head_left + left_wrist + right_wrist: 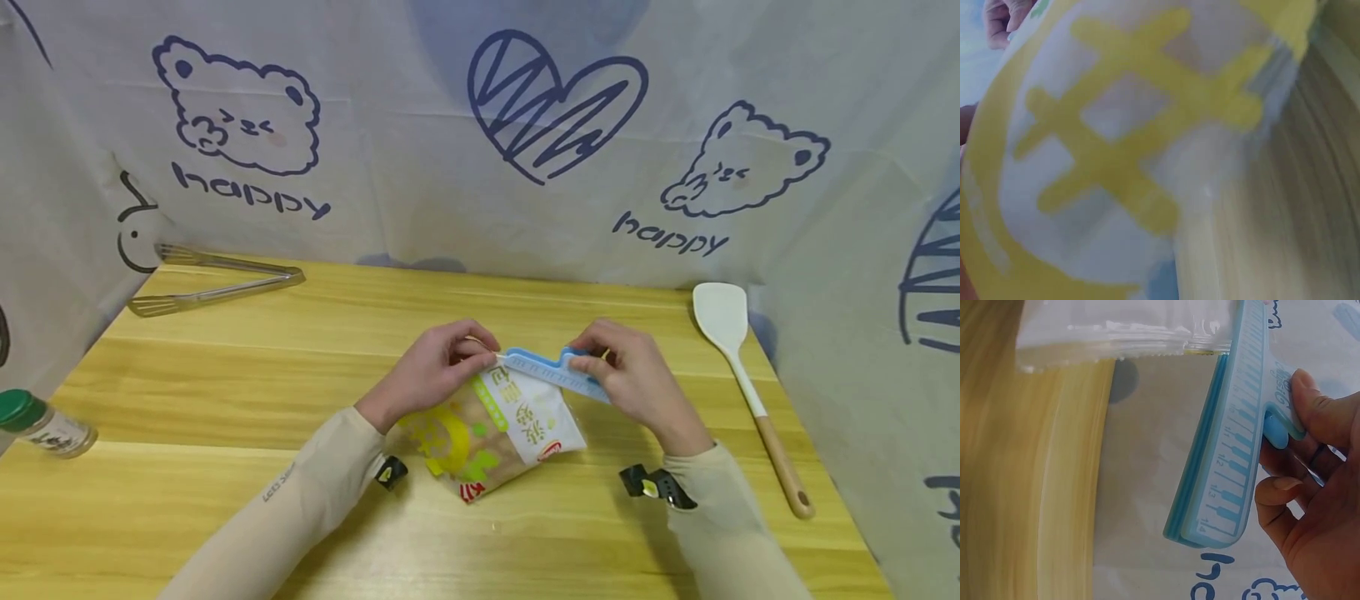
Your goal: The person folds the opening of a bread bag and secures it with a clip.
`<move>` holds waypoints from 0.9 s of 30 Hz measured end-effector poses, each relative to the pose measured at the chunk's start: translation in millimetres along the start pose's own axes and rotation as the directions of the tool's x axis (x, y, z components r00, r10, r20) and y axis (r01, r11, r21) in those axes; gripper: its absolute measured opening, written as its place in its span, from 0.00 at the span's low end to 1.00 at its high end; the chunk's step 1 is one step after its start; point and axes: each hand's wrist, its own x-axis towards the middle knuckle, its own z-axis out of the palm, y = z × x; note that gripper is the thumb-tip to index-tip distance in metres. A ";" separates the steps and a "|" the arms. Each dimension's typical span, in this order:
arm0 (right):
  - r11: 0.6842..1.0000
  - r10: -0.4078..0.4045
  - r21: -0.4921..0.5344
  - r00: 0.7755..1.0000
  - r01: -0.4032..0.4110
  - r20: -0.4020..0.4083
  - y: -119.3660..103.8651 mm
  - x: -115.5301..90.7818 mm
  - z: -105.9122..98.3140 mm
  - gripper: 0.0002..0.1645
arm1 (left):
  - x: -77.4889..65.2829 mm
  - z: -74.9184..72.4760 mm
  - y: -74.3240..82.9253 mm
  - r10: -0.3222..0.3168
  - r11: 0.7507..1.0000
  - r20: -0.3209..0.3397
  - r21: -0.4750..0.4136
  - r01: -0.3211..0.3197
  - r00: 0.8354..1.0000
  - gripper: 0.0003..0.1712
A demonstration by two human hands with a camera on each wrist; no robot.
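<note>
A plastic food bag (525, 417), printed in yellow and green, is held up at its top edge over the wooden table. My left hand (442, 367) pinches the bag's top edge near the left end of a blue bag clip (555, 373). With thumb and fingers my right hand (630, 371) grips the clip's handle. In the right wrist view the long, piano-key-printed clip (1229, 444) lies across the edge of the bag (1129, 331), its lower end sticking out past it. The bag's yellow print (1116, 144) fills most of the left wrist view and hides the left fingers.
On the right lies a white spatula (723, 321) with a wooden handle. Metal tongs (225, 283) rest at the back left of the table (225, 375). A green-capped jar (52, 425) lies at the left edge. A printed cloth (412, 150) hangs behind.
</note>
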 end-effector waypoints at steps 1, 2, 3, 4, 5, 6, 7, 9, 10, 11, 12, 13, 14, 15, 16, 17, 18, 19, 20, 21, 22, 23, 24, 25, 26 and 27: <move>1.000 0.005 0.000 1.000 -0.005 0.000 -0.2 0.2 0.5 0.03 | -0.1 -1.0 -0.1 -0.005 1.000 0.001 -0.005 0.005 1.000 0.05; 1.000 0.007 0.000 1.000 -0.007 0.000 -0.4 0.6 1.0 0.03 | -0.1 -1.8 -0.2 -0.010 1.000 0.000 -0.010 0.010 1.000 0.05; 1.000 0.007 0.001 1.000 -0.007 -0.002 -0.6 1.0 1.4 0.03 | -0.1 -2.4 -0.5 -0.015 1.000 -0.002 -0.014 0.015 1.000 0.05; 1.000 0.005 0.004 1.000 -0.005 -0.003 -0.6 1.6 2.1 0.03 | 0.0 -2.7 -0.8 -0.017 1.000 -0.005 -0.015 0.017 1.000 0.05; 1.000 0.001 0.005 1.000 -0.001 -0.005 -0.9 2.1 2.6 0.03 | 0.2 -2.8 -1.3 -0.016 1.000 -0.009 -0.016 0.016 1.000 0.04; 1.000 -0.003 0.008 1.000 0.003 -0.006 -1.0 2.7 3.3 0.03 | 0.4 -2.9 -1.9 -0.016 1.000 -0.012 -0.018 0.016 1.000 0.04; 1.000 -0.008 0.012 1.000 0.008 -0.008 -1.2 3.2 3.9 0.03 | 0.7 -3.1 -2.2 -0.014 1.000 -0.015 -0.021 0.014 1.000 0.03; 1.000 -0.017 0.025 1.000 0.017 -0.010 -1.7 4.2 4.9 0.03 | 1.0 -4.0 -3.1 -0.017 1.000 -0.009 -0.024 0.016 1.000 0.02; 0.999 -0.019 0.029 1.000 0.019 -0.010 -2.0 4.5 5.5 0.03 | 0.9 -4.6 -3.5 -0.021 0.999 -0.001 -0.031 0.021 1.000 0.02; 0.999 -0.022 0.033 1.000 0.022 -0.009 -2.3 4.7 6.0 0.03 | 0.6 -5.4 -4.0 -0.028 0.999 0.008 -0.041 0.029 1.000 0.03; 0.999 -0.023 0.037 1.000 0.023 -0.008 -2.7 5.0 6.4 0.03 | -0.1 -6.4 -4.5 -0.039 0.998 0.019 -0.049 0.040 0.999 0.04; 0.999 -0.022 0.039 1.000 0.022 -0.007 -3.0 5.1 6.9 0.03 | -0.7 -7.5 -5.0 -0.047 0.997 0.029 -0.054 0.048 0.998 0.06; 0.999 -0.021 0.040 1.000 0.021 -0.004 -3.1 5.3 7.4 0.03 | -1.4 -8.2 -5.7 -0.058 0.997 0.036 -0.056 0.060 0.998 0.07; 0.999 -0.020 0.039 1.000 0.020 -0.003 -3.0 5.3 7.9 0.03 | -2.1 -8.9 -6.2 -0.067 0.996 0.041 -0.060 0.069 0.997 0.08; 0.999 -0.019 0.036 1.000 0.019 0.000 -2.8 5.4 8.4 0.03 | -2.8 -9.3 -6.6 -0.078 0.995 0.044 -0.064 0.081 0.996 0.08; 0.999 -0.019 0.035 1.000 0.019 0.000 -2.6 5.6 8.9 0.04 | -3.4 -9.5 -6.9 -0.091 0.994 0.043 -0.065 0.093 0.995 0.08; 0.999 -0.018 0.031 1.000 0.018 0.001 -2.3 5.6 9.4 0.04 | -3.9 -9.6 -6.9 -0.103 0.992 0.040 -0.063 0.105 0.994 0.08; 0.999 -0.017 0.028 1.000 0.017 0.002 -1.9 5.7 10.0 0.04 | -4.3 -9.4 -6.9 -0.115 0.991 0.036 -0.060 0.117 0.993 0.08; 1.000 -0.018 0.026 1.000 0.018 0.003 -1.6 5.9 10.5 0.04 | -4.7 -9.1 -6.9 -0.130 0.990 0.030 -0.059 0.131 0.991 0.08; 1.000 -0.017 0.024 1.000 0.017 0.003 -1.4 5.9 10.8 0.04 | -5.0 -8.8 -6.7 -0.143 0.988 0.025 -0.060 0.144 0.989 0.08; 1.000 -0.017 0.022 1.000 0.017 0.002 -1.2 6.0 11.2 0.04 | -5.2 -8.4 -6.3 -0.157 0.986 0.017 -0.058 0.158 0.987 0.07; 1.000 -0.015 0.021 1.000 0.015 0.001 -1.0 6.1 11.5 0.03 | -5.4 -7.9 -6.1 -0.169 0.984 0.009 -0.054 0.169 0.986 0.07; 1.000 -0.014 0.020 1.000 0.014 0.000 -0.9 6.1 11.8 0.03 | -5.5 -7.5 -5.8 -0.176 0.983 0.003 -0.047 0.176 0.984 0.07; 1.000 -0.011 0.021 1.000 0.011 -0.002 -0.8 6.2 12.1 0.03 | -5.4 -7.1 -5.6 -0.182 0.983 -0.004 -0.039 0.181 0.983 0.07; 1.000 -0.008 0.023 1.000 0.008 -0.003 -0.7 6.2 12.4 0.03 | -5.3 -6.7 -5.5 -0.186 0.982 -0.011 -0.030 0.186 0.982 0.06; 1.000 -0.006 0.024 1.000 0.006 -0.003 -0.6 6.2 12.8 0.03 | -5.1 -6.2 -5.2 -0.188 0.982 -0.017 -0.021 0.188 0.982 0.06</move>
